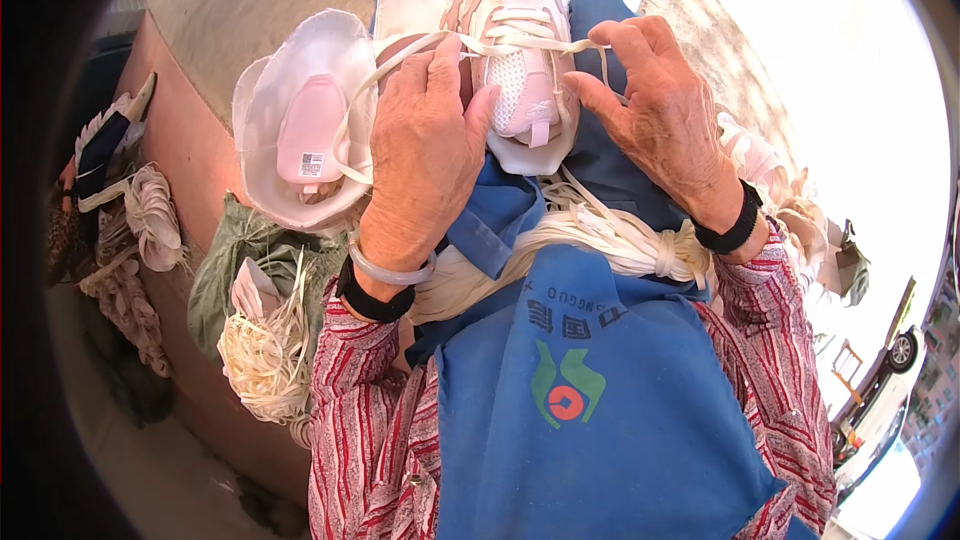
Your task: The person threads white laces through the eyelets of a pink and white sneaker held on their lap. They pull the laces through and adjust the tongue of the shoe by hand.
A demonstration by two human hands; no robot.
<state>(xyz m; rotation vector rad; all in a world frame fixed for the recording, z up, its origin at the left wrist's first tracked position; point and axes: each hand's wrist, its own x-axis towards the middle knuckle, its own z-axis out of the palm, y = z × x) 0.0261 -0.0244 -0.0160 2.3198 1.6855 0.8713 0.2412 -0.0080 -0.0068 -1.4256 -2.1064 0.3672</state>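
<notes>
A pale pink and white sneaker (520, 70) lies in front of me, its tongue toward me and cream shoelace (537, 43) threaded across it. My left hand (425, 135) is beside the shoe's left edge, fingers curled at the lace and thumb apart near the tongue. My right hand (655, 105) is at the other side, with bent fingers on the lace's right end and the thumb near the shoe collar. The exact grip of both hands is partly hidden. A long loop of lace runs left over a translucent white liner (250, 130) holding a pink insole (312, 130).
A bundle of cream laces (620, 245) lies across my lap above a blue apron (590, 380). More laces (265, 365) hang beside a green sack (225, 280) at left. Shoe pieces (765, 165) are at right. A vehicle (885, 390) stands farther right.
</notes>
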